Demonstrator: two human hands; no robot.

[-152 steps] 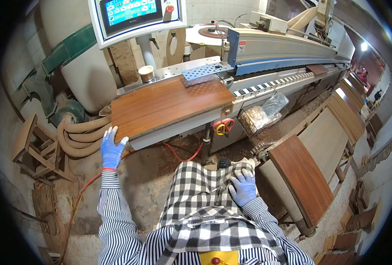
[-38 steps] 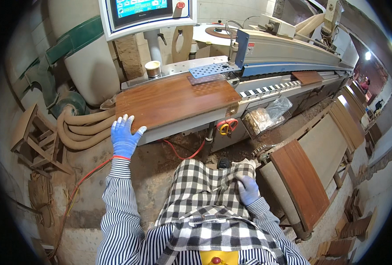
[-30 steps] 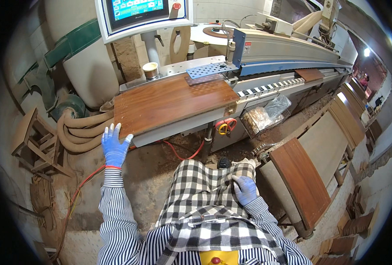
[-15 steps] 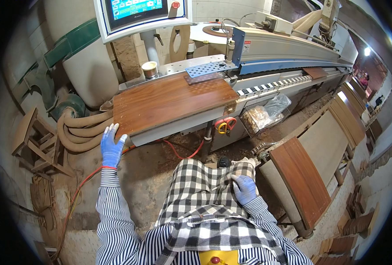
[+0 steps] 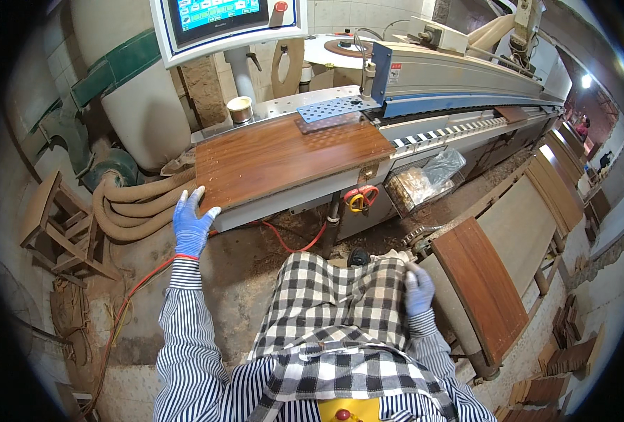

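- The left hand (image 5: 191, 226), in a blue glove, reaches out at the near left corner of a flat rectangular reddish-brown wooden panel (image 5: 287, 156); its grip is open, fingers spread, the fingertips touching the panel's corner edge and nothing clasped.
- That panel lies flat on the grey metal counter (image 5: 284, 204) of a long woodworking machine, its far right corner under a blue perforated metal plate (image 5: 334, 108).
- The right hand (image 5: 419, 290), also in a blue glove, rests low against the black-and-white checked apron (image 5: 333, 309) at the person's right thigh; its fingers are loosely curled on the cloth, and whether they pinch it I cannot tell.
- A white-framed control screen with a blue display (image 5: 220, 17) stands on a post behind the panel, with a small round tin cup (image 5: 240, 109) on the counter beside the post.
- The machine's long grey-and-blue housing (image 5: 459, 70) runs away to the right, with a black-and-white striped feed track (image 5: 452, 130) along its front.
- A red-and-yellow pair of handles (image 5: 357, 199) hangs on the machine's front below the panel.
- Beige ribbed hoses (image 5: 132, 207) curl on the floor left of the counter, near a small wooden stool (image 5: 58, 225).
- More brown wooden boards (image 5: 484, 285) lie stacked on a low rack to the person's right.
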